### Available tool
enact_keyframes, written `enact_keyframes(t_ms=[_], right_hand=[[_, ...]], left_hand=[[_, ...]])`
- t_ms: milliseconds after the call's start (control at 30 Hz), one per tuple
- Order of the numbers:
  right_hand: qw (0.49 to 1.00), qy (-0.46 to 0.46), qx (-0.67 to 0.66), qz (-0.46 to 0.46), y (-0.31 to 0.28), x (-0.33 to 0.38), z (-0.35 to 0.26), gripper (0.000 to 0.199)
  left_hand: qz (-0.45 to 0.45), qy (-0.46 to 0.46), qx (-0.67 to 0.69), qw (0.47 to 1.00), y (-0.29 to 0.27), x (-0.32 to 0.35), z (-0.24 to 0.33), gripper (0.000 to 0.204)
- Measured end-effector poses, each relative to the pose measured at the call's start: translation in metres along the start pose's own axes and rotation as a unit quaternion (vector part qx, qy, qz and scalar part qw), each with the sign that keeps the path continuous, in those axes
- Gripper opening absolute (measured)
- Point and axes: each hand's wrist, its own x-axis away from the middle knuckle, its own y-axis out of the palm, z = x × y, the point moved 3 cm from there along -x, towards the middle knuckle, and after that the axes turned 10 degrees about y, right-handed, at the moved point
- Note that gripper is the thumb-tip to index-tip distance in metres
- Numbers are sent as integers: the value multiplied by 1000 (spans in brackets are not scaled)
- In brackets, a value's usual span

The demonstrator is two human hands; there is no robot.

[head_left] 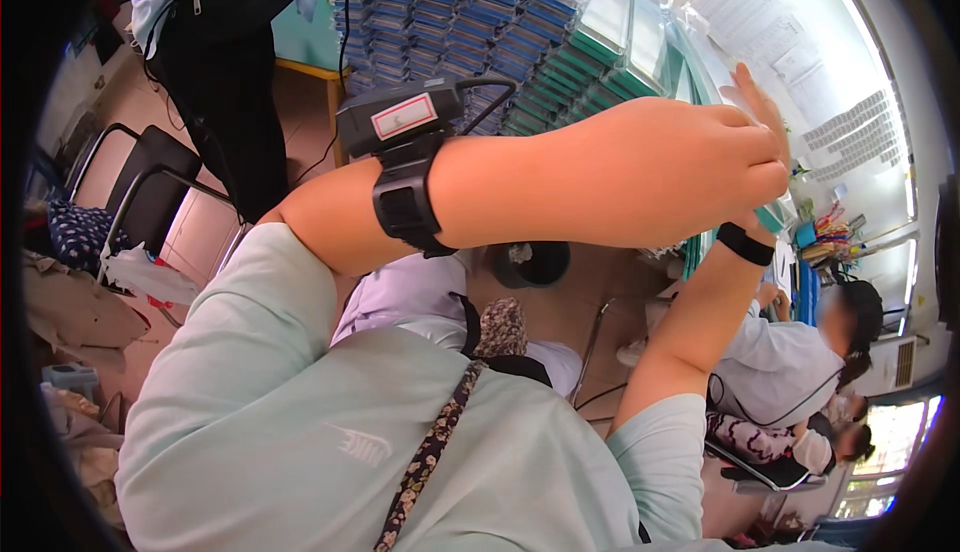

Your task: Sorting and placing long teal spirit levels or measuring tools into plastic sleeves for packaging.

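Observation:
My left hand reaches across from the left at chest height, its fingers curled in. Whatever they close on, if anything, is hidden. A black strap circles that wrist and bears a small black box with a cable. Partly behind the left hand, my right hand points upward with its fingers stretched out; a black band is round its wrist. Both hands are beside the right end of tall stacks of flat, clear-wrapped packages with green and blue edges. A green edge shows just below the hands.
A person in black trousers stands at the far left near a black chair. A dark bin is on the floor. At right, another person sits by a holder of colourful sticks. Papers hang on the wall.

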Motion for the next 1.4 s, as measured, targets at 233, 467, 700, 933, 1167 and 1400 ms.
enact_keyframes(t_ms=[233,467,700,933,1167,1400], right_hand=[[972,187,66,126,-21,-62,103,64],[948,265,-173,-28,12,-50,109,57],[862,327,-384,-54,-19,-47,175,37],[842,326,-429,23,-34,35,177,32],[842,209,-493,65,13,147,105,55],[648,88,-729,-201,67,222,110,49]], left_hand=[[16,9,-1,1000,27,-1,-20,27],[-45,0,-96,994,64,17,-58,30],[-92,-47,-135,985,111,25,-90,29],[-116,-134,-159,971,116,26,-99,37],[-113,-117,-206,965,114,26,-106,40],[-77,-80,-139,984,108,28,-118,33]])
